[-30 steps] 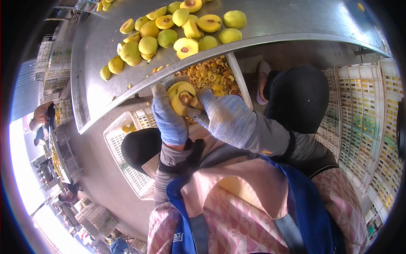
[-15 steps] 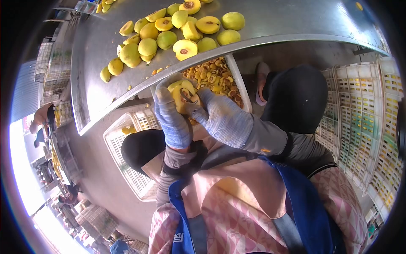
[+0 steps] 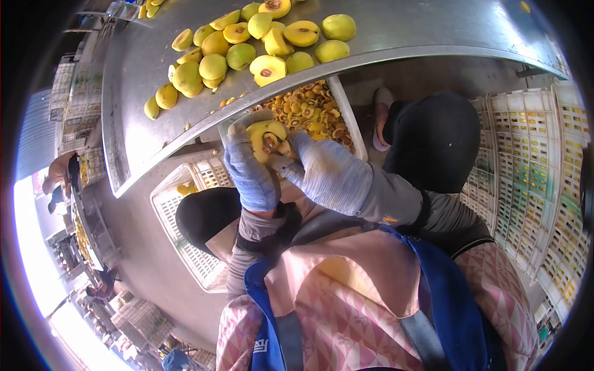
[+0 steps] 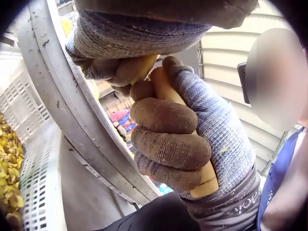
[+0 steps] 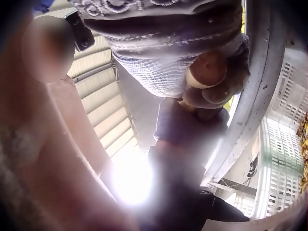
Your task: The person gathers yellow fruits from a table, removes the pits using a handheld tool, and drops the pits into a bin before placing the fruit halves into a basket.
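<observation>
My gloved left hand (image 3: 250, 173) holds a halved yellow peach (image 3: 258, 148), cut face up, its brown pit area showing. In my gloved right hand (image 3: 337, 173) is a pitting tool whose curved metal blade (image 3: 270, 141) lies at the middle of the cut face. The left wrist view shows the fingers (image 4: 168, 147) of the right hand curled round its wooden handle (image 4: 166, 89). The butt of that handle (image 5: 208, 70) pokes out of the right fist in the right wrist view. Both hands are close together just off the table edge.
A metal table (image 3: 402, 37) ahead bears whole and halved peaches (image 3: 213, 65). Under its edge, a white crate (image 3: 345, 108) contains cut-out pits (image 3: 315, 114). Another white crate (image 3: 179, 213) stands at the left, and tall stacked crates (image 3: 520, 167) at the right.
The blade has shifted slightly within the peach half's cut face, and the hands have moved a little. The peaches on the table have not been disturbed.
</observation>
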`<state>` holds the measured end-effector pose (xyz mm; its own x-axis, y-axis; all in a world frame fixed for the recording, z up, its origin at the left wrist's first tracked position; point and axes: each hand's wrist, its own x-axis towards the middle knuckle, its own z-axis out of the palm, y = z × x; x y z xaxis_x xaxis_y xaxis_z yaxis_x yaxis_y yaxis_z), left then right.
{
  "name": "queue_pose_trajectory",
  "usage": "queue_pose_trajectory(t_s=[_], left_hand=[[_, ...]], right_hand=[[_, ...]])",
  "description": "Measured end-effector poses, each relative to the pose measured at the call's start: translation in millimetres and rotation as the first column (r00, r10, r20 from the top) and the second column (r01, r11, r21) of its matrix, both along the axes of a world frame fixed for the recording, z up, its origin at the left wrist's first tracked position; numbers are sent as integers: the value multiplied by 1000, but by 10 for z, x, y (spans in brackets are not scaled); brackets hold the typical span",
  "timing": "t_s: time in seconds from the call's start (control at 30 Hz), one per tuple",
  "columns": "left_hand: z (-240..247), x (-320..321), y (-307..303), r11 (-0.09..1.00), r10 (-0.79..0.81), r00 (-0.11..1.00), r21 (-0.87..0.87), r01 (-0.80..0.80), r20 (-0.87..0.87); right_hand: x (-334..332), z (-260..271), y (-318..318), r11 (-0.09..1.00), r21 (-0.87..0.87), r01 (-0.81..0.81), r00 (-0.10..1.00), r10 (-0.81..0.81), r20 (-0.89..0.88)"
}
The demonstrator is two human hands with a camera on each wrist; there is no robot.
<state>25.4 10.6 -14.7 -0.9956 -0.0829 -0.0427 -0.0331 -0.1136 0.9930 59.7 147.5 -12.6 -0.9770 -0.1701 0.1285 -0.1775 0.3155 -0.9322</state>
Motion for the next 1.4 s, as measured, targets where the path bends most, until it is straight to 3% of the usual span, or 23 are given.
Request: queue_pose_trajectory(t_s=[0.07, 0.13, 0.27, 0.37, 0.43, 0.57, 0.63, 0.77, 0.87, 0.93, 0.97, 1.03, 1.1, 1.2, 1.37, 1.4], left_hand=[[-20, 12, 27, 998, 19, 998, -65, -22, -53], [-69, 17, 48, 977, 69, 983, -189, -102, -172], [-83, 30, 76, 961, 69, 971, -246, -126, -231], [-43, 49, 90, 942, 75, 952, -293, -165, -295], [-32, 29, 25, 983, 22, 996, -180, -37, -83], [37, -3, 30, 996, 18, 1000, -86, -18, 4], [63, -24, -4, 995, -31, 992, 97, 19, 121], [158, -92, -122, 991, -127, 979, -26, 132, 158], [133, -119, -156, 971, -226, 956, -38, 237, 185], [108, -114, -91, 965, -210, 978, 162, 204, 18], [76, -95, -53, 965, -213, 977, 163, 208, 15], [-19, -14, -7, 993, -116, 978, -45, 110, -175], [-51, 10, -32, 993, -83, 978, -102, 65, -194], [-51, 22, -66, 997, -73, 996, 2, 73, -44], [-78, 17, -122, 982, -101, 981, -172, 72, -166], [-57, 25, -107, 982, -105, 981, -172, 76, -165]], right_hand=[[-14, 6, -41, 996, -89, -5, 998, 11, 56], [-20, -40, -100, 953, -302, 25, 999, -12, 43], [-6, 64, -43, 970, -243, 7, 995, 18, 100], [23, 42, -15, 995, -100, 23, 997, -16, 69], [26, -35, -13, 1000, 9, -9, 1000, 9, -25], [16, -10, 5, 999, 28, -17, 1000, 18, -1], [6, 23, 30, 993, 97, -71, 997, 66, 45], [-6, 22, 49, 990, 113, -81, 997, 82, -9], [-19, 33, 39, 992, -7, -128, 987, 128, 93], [-26, -19, -18, 989, -126, -76, 991, 88, 98], [-40, -56, -37, 990, -124, -73, 992, 85, 96], [-51, -122, -70, 958, -285, -29, 990, 66, 121], [-47, -57, -47, 963, -264, -54, 990, 87, 114], [-45, -91, 3, 970, -207, -124, 985, 145, 94], [-78, 4, 83, 964, -189, -186, 978, 200, 58], [-108, 181, 160, 885, -425, -191, 844, 369, 390]])
